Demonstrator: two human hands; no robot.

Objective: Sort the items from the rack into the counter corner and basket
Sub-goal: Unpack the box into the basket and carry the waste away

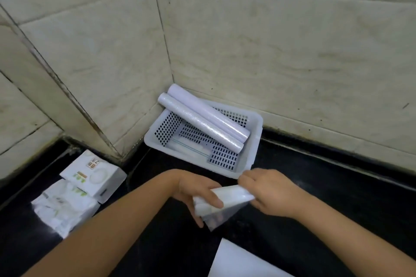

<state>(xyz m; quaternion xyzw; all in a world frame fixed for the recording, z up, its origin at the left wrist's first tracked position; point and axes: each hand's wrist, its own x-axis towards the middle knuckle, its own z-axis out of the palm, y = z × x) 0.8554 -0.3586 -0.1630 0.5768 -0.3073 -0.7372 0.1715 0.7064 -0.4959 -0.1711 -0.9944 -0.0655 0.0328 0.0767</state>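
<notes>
Both hands, left (198,189) and right (267,191), pinch a clear bag (219,207) between them, fingers (216,202) clamped on it, above the black worktop (315,186). Beyond: white basket (254,139) in the tiled corner, two rolls (202,119) propped across it. Tissue packs (78,186) lie far left.

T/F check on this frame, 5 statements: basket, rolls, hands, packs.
1. Two rolls lie in the basket. True.
2. The basket is dark and solid-walled. False: it is white with perforated walls.
3. Both hands hold one clear bag. True: left hand and right hand grip it above the counter.
4. The basket sits at the counter's front edge. False: it is against the tiled wall, in the corner.
5. The white box and soft pack are inside the basket. False: they lie on the counter to its left.
</notes>
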